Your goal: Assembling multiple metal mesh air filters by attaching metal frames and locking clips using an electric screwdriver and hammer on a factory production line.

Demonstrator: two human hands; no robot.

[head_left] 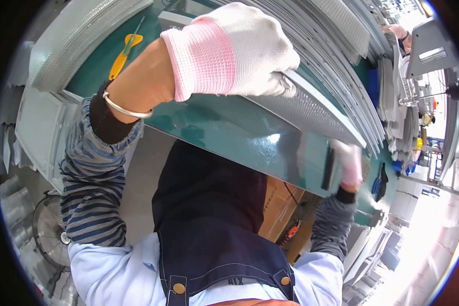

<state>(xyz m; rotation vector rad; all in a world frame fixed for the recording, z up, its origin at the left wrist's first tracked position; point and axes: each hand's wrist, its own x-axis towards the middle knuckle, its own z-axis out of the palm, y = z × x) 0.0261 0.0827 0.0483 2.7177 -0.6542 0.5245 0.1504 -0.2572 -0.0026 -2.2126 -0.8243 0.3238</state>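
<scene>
head view: left hand point(239, 48) clamped over perforated metal panel's point(311, 109) near end, right hand point(349, 163) gripping its far end.

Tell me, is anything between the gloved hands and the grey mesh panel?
Nothing visible. The left hand grips one end of the grey mesh panel directly, and the right hand is at its other end, over the green table.

I see my left grip point(239, 48), gloved, clasping a perforated metal panel point(311, 109) over the green desk point(229, 132); right grip point(349, 163) holds its far end.
</scene>
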